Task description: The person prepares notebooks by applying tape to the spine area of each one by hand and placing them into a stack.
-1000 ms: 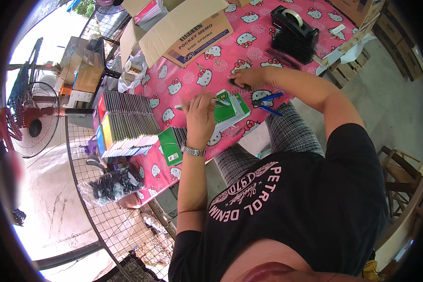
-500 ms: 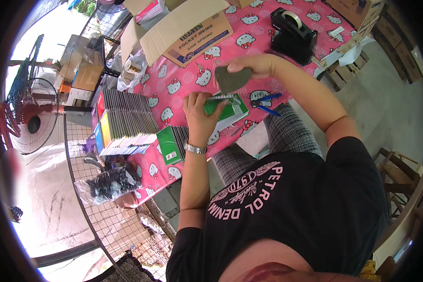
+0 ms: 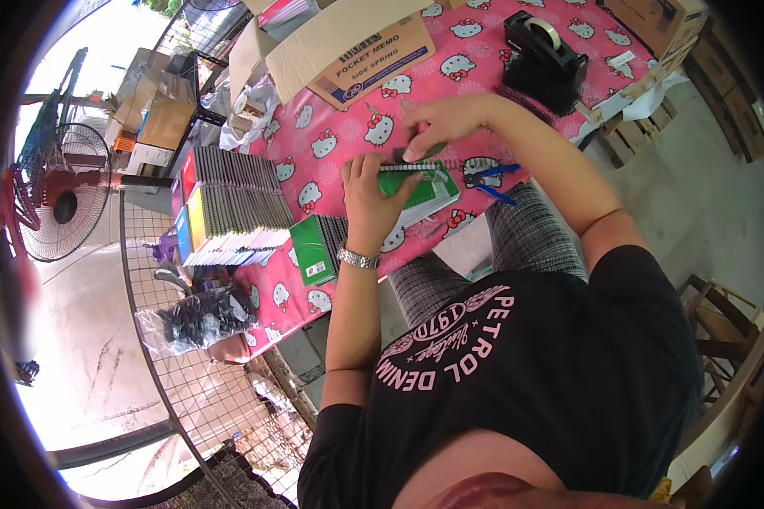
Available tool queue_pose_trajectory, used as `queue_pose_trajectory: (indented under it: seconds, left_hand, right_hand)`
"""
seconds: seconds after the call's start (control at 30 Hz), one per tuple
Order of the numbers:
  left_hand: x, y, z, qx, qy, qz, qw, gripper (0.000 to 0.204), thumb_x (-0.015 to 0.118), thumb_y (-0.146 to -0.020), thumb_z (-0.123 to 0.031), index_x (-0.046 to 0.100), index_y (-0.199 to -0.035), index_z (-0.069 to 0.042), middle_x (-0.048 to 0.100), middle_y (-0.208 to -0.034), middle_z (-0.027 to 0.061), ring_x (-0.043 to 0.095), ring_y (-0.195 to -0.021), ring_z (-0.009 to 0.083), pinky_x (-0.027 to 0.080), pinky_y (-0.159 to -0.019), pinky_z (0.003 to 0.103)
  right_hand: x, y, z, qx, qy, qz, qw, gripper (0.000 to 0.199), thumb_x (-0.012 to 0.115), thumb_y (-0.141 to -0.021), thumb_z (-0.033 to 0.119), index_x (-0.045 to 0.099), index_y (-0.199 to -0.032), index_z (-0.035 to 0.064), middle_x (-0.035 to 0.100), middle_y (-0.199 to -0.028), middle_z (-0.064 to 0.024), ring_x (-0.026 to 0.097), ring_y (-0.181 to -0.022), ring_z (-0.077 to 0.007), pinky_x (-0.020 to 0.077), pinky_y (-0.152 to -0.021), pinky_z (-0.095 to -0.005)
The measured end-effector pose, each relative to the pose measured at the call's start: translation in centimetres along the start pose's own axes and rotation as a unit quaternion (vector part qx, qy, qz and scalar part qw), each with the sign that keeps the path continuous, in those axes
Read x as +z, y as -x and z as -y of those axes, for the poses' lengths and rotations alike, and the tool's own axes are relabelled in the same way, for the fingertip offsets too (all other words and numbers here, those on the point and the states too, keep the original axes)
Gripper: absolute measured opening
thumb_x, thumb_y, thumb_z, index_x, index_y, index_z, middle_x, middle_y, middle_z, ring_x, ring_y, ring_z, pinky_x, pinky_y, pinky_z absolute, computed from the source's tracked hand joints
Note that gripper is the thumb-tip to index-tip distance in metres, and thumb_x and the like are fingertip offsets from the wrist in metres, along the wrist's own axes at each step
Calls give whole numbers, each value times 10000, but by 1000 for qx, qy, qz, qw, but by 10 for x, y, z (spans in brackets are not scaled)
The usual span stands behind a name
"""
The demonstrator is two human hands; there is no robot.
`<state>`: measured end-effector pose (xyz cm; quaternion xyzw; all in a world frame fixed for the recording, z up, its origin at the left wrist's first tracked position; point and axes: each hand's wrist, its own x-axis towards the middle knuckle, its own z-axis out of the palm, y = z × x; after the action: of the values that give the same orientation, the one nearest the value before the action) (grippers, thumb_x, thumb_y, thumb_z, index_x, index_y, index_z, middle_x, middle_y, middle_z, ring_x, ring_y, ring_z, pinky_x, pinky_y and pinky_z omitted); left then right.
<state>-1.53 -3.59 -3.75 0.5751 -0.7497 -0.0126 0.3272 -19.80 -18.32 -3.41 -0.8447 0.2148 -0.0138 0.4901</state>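
On the pink patterned table a green pocket notebook (image 3: 423, 193) lies under my left hand (image 3: 369, 199), its fingers closed over the left end with the thumb across the cover. A dark wire spiral (image 3: 458, 164) runs along its far edge and sticks out past the right end. My right hand (image 3: 450, 121) grips a flat dark grey-green piece (image 3: 406, 154), mostly hidden by the fingers, and holds it down at the spiral edge. Blue-handled pliers (image 3: 494, 182) lie just to the right. At left stands a short row of green spiral notebooks (image 3: 318, 246).
Tall stacks of coloured spiral notebooks (image 3: 238, 208) stand at the left. Behind are an open cardboard box (image 3: 369, 64) and a black tape dispenser (image 3: 543, 47) beside a pile of black wire spirals (image 3: 547, 89). A plastic bag of black items (image 3: 199, 322) sits near the left edge.
My right hand has come down and nearer with the grey-green piece, from above the notebook onto its spiral edge. My left hand keeps its hold. The whole view has shifted slightly.
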Motion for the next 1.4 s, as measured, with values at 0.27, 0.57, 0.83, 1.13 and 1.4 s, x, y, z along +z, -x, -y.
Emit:
queue_pose_trajectory:
  seconds: [0.27,0.57,0.83,1.13,1.4]
  left_hand:
    - [-12,-7,12,-20,4,11,1000,373,829,-691,-198,611,-951,-45,602,-935,101,525,-937,310,435,-817,417]
    - [-18,-2,37,-102,150,47,982,285,795,-755,-92,605,-947,-2,620,-871,88,575,-681,141,455,-592,272]
    - [-4,9,31,-188,286,-61,937,154,675,-895,-76,614,-1013,2,625,-811,43,576,-654,77,473,-564,239]
    - [10,23,31,-160,176,-126,963,233,613,-961,-208,602,-1063,2,620,-816,90,554,-545,105,483,-509,248]
    - [5,21,39,-271,214,-39,938,278,674,-907,-207,583,-1095,-22,626,-857,110,592,-560,169,471,-485,270]
  right_hand:
    - [4,-9,2,-61,-294,-1,954,454,693,-818,485,624,-961,60,571,-858,14,520,-777,-85,410,-675,-255]
    - [11,-37,-6,-101,-291,-8,951,538,662,-805,581,663,-903,52,624,-813,-14,561,-765,-121,433,-658,-288]
    - [62,1,-138,179,342,-290,876,674,735,-749,486,563,-1270,94,478,-1372,-189,507,-1220,-389,451,-984,-470]
    - [166,87,-108,107,355,-345,862,694,686,-824,344,412,-1402,75,435,-1389,-197,448,-1237,-387,368,-1027,-501]
    - [141,87,-68,4,130,-510,850,612,684,-823,229,461,-1367,61,525,-1222,-195,496,-1134,-365,373,-999,-469]
